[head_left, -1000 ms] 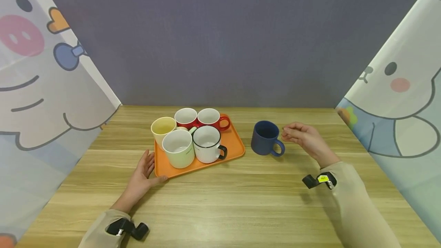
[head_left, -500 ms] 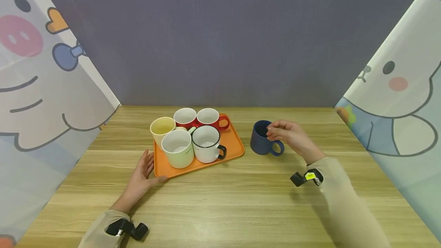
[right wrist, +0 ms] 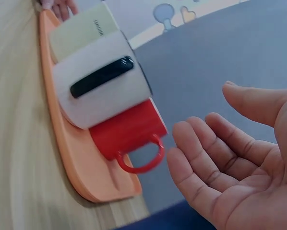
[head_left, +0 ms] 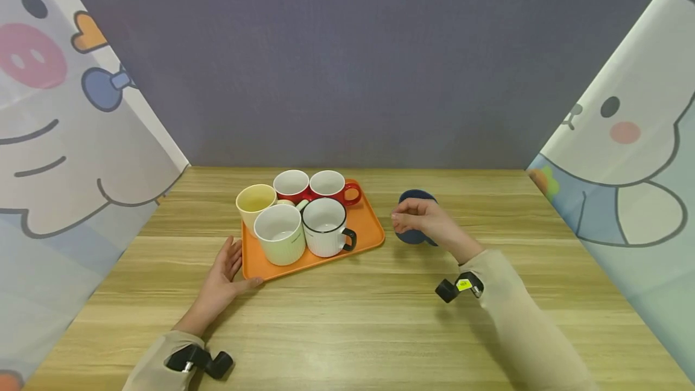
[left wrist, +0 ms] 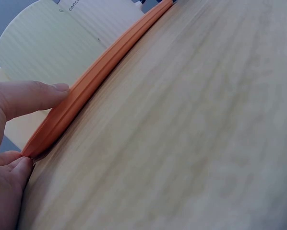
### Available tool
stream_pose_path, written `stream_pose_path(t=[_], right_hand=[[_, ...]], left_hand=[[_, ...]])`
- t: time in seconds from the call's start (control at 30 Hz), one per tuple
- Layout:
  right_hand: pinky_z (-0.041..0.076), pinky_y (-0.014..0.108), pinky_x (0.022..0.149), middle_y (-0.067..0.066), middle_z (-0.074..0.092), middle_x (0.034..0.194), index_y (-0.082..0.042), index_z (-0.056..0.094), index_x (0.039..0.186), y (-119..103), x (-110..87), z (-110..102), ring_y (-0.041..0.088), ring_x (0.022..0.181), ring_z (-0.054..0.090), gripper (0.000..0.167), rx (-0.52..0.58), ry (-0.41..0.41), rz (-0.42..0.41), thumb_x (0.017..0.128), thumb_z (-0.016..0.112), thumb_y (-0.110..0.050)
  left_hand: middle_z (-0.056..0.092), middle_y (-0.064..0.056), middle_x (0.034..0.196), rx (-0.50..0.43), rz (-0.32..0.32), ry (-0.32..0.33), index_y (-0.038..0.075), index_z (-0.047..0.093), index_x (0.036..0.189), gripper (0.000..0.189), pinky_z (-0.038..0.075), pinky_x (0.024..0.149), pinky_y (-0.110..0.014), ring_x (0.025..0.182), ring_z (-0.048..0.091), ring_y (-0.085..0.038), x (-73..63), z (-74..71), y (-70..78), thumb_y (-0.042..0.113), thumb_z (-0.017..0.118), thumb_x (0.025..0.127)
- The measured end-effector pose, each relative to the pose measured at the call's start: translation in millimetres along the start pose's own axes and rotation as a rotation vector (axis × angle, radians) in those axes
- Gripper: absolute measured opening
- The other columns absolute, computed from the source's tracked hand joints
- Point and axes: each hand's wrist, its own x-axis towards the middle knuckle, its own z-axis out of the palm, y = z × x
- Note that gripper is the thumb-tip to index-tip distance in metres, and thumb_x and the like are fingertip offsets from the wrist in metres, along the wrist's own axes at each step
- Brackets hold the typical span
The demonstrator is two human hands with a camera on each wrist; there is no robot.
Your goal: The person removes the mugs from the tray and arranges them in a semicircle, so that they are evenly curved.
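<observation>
An orange tray (head_left: 366, 228) holds several mugs. My left hand (head_left: 219, 282) grips its near left corner, the thumb along the front rim and the fingers bent at the side. On the tray stand a pale green mug (head_left: 279, 243), a white mug (head_left: 324, 243) with a black rim and handle, a yellow mug (head_left: 248, 220) and two red mugs with white insides. My right hand (head_left: 429, 225), fingers loosely curved and holding nothing, overlaps a navy blue mug (head_left: 412, 237) in the head view and hides most of it. The right wrist view shows a gap between thumb and fingers.
The tray and blue mug stand on a wood-grain table (head_left: 326, 330). A grey panel (head_left: 347, 65) rises along its back edge, with cartoon-printed sheets at both sides. The blue mug stands a short way right of the tray.
My right hand has moved left from beside the blue mug's handle to in front of the mug, covering it. The left hand, the tray and its mugs have stayed put.
</observation>
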Motion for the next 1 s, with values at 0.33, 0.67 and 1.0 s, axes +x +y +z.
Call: stream_pose_path(t=[0.33, 0.67, 1.0], right_hand=[[0.049, 0.063, 0.093, 0.019, 0.07, 0.097, 0.013, 0.062, 0.111, 9, 12.4, 28, 0.04, 0.094, 0.067, 0.026, 0.006, -0.058, -0.011, 0.099, 0.06, -0.01], [0.054, 0.057, 0.089, 0.024, 0.069, 0.097, 0.022, 0.057, 0.113, 22, 28.0, 53, 0.039, 0.091, 0.069, 0.034, 0.024, -0.037, 0.0, 0.099, 0.059, -0.009], [0.055, 0.053, 0.091, 0.005, 0.07, 0.092, 0.012, 0.065, 0.108, 24, 37.6, 69, 0.035, 0.089, 0.069, 0.027, 0.039, -0.019, 0.028, 0.099, 0.06, -0.012]], left_hand=[[0.009, -0.034, 0.159, -0.011, 0.011, 0.0, -0.004, -0.01, 0.155, 0.115, 0.027, 0.115, -0.019, 0.145, 0.014, -0.049, -0.4, 0.2, 0.1, -0.012, 0.076, 0.079], [0.011, -0.034, 0.159, -0.004, 0.023, 0.0, -0.005, -0.009, 0.155, 0.116, 0.028, 0.107, -0.006, 0.145, 0.015, -0.049, 1.0, 0.3, -1.7, -0.009, 0.078, 0.079], [0.011, -0.035, 0.157, 0.004, 0.032, 0.005, -0.007, -0.008, 0.155, 0.114, 0.029, 0.108, -0.008, 0.144, 0.016, -0.052, 1.7, -0.4, -1.2, -0.01, 0.077, 0.079]])
